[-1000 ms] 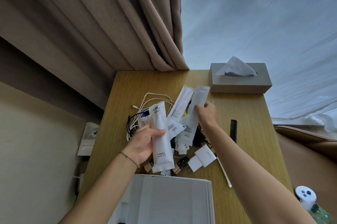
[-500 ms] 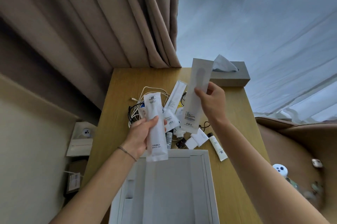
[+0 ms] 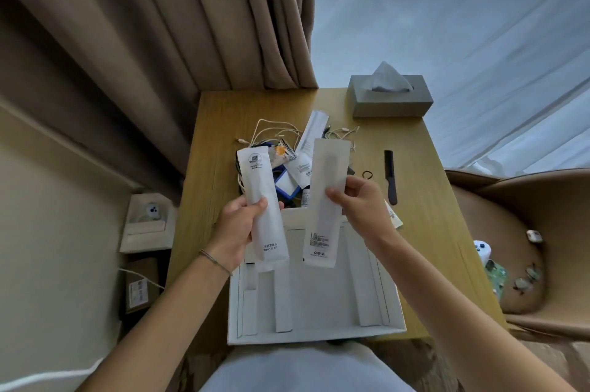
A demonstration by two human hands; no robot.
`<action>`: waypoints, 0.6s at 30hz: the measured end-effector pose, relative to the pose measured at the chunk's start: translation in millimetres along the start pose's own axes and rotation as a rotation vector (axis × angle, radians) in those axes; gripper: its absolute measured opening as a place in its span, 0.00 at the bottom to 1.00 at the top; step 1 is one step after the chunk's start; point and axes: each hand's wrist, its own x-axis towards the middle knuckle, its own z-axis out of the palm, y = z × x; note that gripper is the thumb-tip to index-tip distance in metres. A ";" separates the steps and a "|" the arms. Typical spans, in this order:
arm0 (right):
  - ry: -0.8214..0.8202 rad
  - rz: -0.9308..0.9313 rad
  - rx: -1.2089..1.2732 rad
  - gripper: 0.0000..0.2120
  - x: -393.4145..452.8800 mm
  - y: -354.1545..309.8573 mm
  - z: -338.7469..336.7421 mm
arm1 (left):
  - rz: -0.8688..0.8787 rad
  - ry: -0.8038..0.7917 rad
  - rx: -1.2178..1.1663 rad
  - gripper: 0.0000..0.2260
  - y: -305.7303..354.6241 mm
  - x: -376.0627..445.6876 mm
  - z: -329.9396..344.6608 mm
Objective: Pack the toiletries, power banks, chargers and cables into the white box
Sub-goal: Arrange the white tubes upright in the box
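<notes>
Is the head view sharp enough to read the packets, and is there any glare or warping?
Head view: left packet sharp enough to read DENTAL KIT; fine print on right packet too small; light soft and dim, no glare on the box; wide-angle warping bends the curtain and table edges.

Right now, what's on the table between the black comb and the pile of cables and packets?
In the head view, a small black hair tie lies on the bare wood between the black comb and the pile; nothing else shows there.
</notes>
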 end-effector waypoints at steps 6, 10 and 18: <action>-0.098 0.104 -0.097 0.10 -23.4 40.6 16.0 | -0.018 0.019 -0.034 0.08 -11.1 -16.4 -23.2; -0.136 0.204 -0.132 0.14 -31.2 64.8 24.8 | -0.019 0.023 -0.029 0.08 -18.8 -27.7 -32.8; -0.239 0.400 -0.176 0.16 -22.5 103.7 34.6 | -0.018 0.039 -0.070 0.11 -30.2 -47.8 -44.5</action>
